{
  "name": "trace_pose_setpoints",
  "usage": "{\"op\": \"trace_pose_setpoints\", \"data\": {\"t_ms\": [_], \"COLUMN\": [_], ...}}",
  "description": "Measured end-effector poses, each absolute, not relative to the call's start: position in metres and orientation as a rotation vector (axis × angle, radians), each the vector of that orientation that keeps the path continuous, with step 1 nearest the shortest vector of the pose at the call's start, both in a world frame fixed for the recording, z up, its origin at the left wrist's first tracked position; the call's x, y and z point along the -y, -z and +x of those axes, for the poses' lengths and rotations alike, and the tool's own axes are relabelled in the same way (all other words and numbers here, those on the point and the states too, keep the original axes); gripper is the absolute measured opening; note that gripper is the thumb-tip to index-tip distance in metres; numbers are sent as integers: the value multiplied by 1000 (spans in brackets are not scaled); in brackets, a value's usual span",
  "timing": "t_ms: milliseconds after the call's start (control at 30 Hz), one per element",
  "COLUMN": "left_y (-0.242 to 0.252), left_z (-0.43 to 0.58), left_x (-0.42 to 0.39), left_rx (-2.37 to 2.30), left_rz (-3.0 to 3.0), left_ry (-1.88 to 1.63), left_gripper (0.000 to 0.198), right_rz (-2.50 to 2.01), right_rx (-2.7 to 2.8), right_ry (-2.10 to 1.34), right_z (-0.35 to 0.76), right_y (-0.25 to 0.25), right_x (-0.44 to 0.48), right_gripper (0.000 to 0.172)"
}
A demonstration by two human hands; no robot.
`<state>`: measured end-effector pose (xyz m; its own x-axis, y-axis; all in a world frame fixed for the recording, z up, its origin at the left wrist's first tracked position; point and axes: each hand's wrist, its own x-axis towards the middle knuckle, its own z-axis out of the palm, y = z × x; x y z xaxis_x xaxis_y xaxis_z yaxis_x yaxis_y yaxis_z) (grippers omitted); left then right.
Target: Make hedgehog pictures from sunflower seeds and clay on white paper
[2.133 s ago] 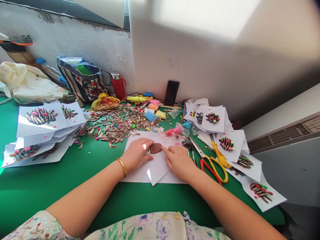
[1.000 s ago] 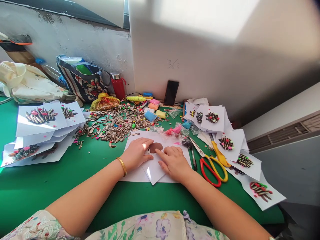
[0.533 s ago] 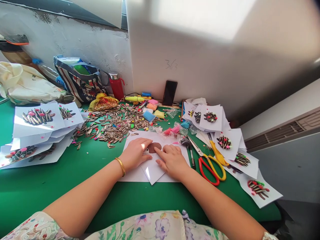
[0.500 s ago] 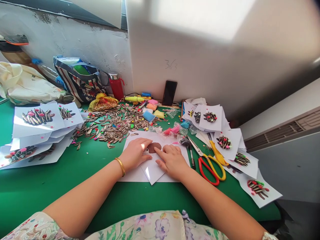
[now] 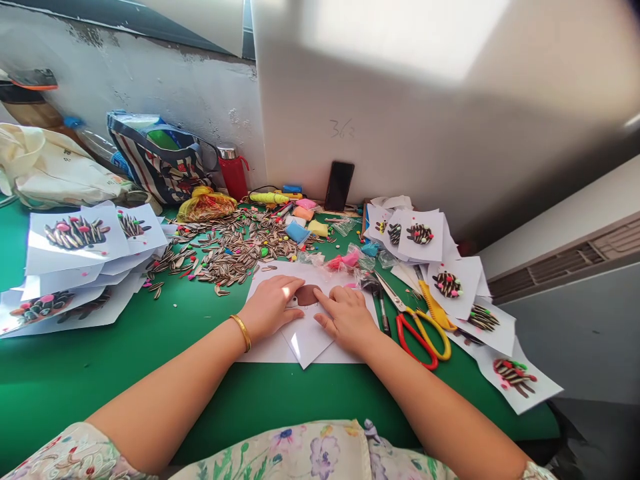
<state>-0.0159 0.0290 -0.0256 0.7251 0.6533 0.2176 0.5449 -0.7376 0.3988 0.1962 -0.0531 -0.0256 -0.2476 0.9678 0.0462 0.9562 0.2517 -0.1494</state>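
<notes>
A flat brown oval of what looks like modelling clay [image 5: 307, 297] lies on a small white card [image 5: 305, 343], turned cornerwise over a larger white sheet [image 5: 265, 353]. My left hand [image 5: 273, 305] rests flat at the oval's left side, fingers stretched along its far edge and thumb near the card. On the right, my right hand [image 5: 349, 321] touches the oval's right part with an extended index finger; its other fingers are loosely bent. Neither hand grips anything. A small dark dot at the oval's left end looks like an eye.
Striped sunflower seeds [image 5: 230, 257] are heaped behind the sheet. Red-and-yellow scissors [image 5: 420, 330], a black pen [image 5: 384, 315] and a yellow utility knife [image 5: 434, 303] lie to the right. Seed-decorated cards [image 5: 75, 257] are stacked left, others [image 5: 453, 283] right. A phone [image 5: 339, 187] leans on the wall.
My right index finger has slid slightly to the right across the brown oval, uncovering more of it. My left hand has stayed in place.
</notes>
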Motion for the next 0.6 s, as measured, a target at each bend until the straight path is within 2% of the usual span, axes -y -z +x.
{"op": "trace_pose_setpoints", "data": {"t_ms": [367,600], "left_y": [28,27], "left_z": [-17,-16], "left_x": [-30,-30], "left_rx": [-932,-935], "left_rz": [2633,2632], "left_ry": [-511,-507], "left_gripper": [61,62], "right_rz": [-1852,-1837], "right_rx": [2357,2330], "right_ry": [-202,-194], "right_z": [198,197], "right_y": [27,29], "right_x": [49,48], "right_gripper": [54,60]}}
